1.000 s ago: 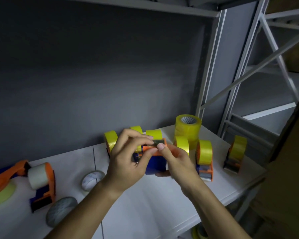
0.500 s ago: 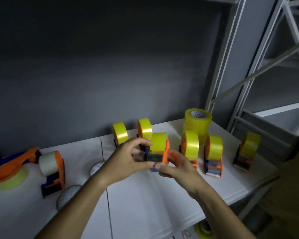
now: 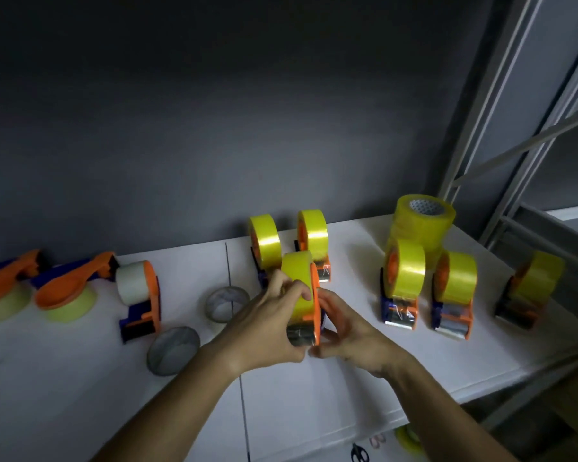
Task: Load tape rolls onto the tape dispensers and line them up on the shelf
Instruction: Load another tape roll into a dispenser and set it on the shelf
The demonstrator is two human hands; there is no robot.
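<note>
Near edge: scissors [image 3: 360,454] and a yellow roll [image 3: 407,438] are seen below the shelf [image 3: 314,395], both cut off by its front edge.

Mid shelf: a loaded dispenser [image 3: 302,296] with yellow tape is gripped between both hands. The left hand [image 3: 264,328] is curled round its left side, thumb under the metal front end. The right hand [image 3: 351,331] is curled round its orange right side, fingertips under the base. Whether the dispenser is touching the shelf cannot be told.

Left of the hands, two loose clear rolls [image 3: 174,350] are lying flat. A white-tape dispenser [image 3: 139,295] is standing further left. Two orange handles [image 3: 70,285] are resting on pale rolls at far left, the outer one cut off.

Right of the hands, three loaded dispensers [image 3: 402,285] are lined up facing forward; the rightmost is dim.

Behind, two more loaded dispensers [image 3: 311,243] are partly hidden by the held one. A stack of yellow rolls [image 3: 422,221] is standing at back right.

No readable writing or brand is made out; the core print is too small.
</note>
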